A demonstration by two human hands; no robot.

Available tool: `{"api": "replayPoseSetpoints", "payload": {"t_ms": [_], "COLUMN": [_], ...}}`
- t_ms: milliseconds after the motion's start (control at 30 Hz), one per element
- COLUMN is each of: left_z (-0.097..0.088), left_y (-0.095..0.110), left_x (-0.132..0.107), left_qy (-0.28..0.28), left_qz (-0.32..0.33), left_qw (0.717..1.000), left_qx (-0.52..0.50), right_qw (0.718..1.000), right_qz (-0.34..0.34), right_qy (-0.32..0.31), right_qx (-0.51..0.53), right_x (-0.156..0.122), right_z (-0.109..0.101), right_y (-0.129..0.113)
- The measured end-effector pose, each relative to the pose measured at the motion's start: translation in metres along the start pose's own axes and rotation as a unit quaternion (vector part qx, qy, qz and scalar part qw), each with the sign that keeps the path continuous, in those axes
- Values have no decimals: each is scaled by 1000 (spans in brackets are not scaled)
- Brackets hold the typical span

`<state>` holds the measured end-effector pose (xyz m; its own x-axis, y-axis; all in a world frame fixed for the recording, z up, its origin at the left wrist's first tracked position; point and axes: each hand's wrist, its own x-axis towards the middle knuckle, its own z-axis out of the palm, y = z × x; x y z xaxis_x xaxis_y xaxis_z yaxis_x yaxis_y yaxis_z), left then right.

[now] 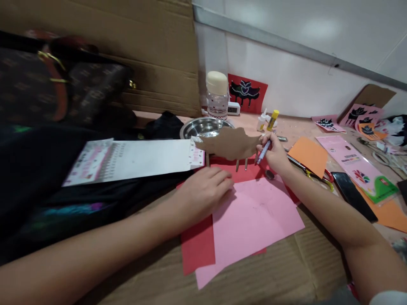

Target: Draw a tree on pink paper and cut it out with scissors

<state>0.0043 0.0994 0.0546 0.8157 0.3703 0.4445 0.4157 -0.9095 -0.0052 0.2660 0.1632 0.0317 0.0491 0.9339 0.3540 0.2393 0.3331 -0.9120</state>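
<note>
My right hand (pixel 273 151) is closed around a slim purple-grey pen (pixel 263 153) that tilts down to the left. Its fingertips also meet the right edge of a brown cardboard cutout (pixel 229 143) with a wavy outline; whether they pinch it I cannot tell. The cutout stands raised behind the papers, with short legs below it. Resting on the sheets, my left hand (pixel 206 190) is palm down, its fingers slightly bent and holding nothing visible. Beneath it lie a pink sheet (pixel 257 216) with faint marks and red paper (pixel 197 245). A small dark disc (pixel 270 174) is near my right wrist.
Left is an open spiral notepad (pixel 149 161) on dark cloth. Behind stand a steel bowl (pixel 190 127), a jar (pixel 217 95), a glue stick (pixel 272 120) and a small bottle (pixel 262 120). Right are scissors (pixel 328 177), orange paper (pixel 308 156) and a phone (pixel 354 196).
</note>
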Motion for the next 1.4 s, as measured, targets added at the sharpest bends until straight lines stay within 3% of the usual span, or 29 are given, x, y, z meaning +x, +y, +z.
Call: {"api": "replayPoseSetpoints", "payload": {"t_ms": [167, 367, 567, 667, 800, 1000, 1167, 1400], "left_z": [7, 16, 19, 20, 24, 24, 19, 14], "left_y": [6, -27, -23, -21, -23, -21, -15, 1], "left_x": [-9, -4, -1, -2, -4, -3, -2, -4], "left_qy": [13, -15, -10, -1, 16, 35, 34, 31], "left_qz": [28, -21, -28, -28, -20, -9, -1, 19], "left_qw": [997, 992, 992, 992, 993, 993, 994, 996], "left_qx": [68, 124, 122, 122, 117, 113, 103, 83], "right_qw": [999, 1000, 999, 999, 981, 964, 957, 907], "right_qz": [-9, 6, 2, 15, 45, 49, 21, -22], "right_qy": [-31, -29, -29, -37, -105, -172, -162, -155], "right_qx": [-5, -4, 17, -29, -155, -195, -240, -391], "right_x": [4, 6, 0, -23, -71, -117, -110, -86], "right_z": [5, 9, -9, -30, -57, -69, -72, -66], "right_y": [3, 4, -9, -22, -40, -56, -46, -30]}}
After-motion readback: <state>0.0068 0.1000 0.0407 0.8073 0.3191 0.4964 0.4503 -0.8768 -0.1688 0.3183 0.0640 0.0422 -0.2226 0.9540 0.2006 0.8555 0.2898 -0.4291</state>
